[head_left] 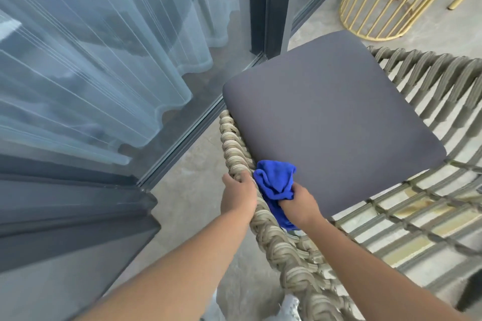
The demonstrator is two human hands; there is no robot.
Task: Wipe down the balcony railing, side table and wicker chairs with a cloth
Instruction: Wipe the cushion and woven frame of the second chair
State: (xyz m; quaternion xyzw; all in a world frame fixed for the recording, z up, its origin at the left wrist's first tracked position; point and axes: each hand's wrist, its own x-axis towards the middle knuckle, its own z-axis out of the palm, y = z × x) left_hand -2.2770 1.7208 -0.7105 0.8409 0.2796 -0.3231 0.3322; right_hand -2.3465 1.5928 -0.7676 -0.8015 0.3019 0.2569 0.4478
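I am wiping the chair [273, 237] rim now, my left hand [238, 191] gripping it to hold it steady while my right hand [300, 203] squeezes the blue cloth [273, 177] against its inside, and next I should rub along the rim.

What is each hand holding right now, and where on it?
The right hand grips the bunched blue cloth at its lower middle. The left hand holds the wicker chair's woven rim, fingers curled over its top edge.
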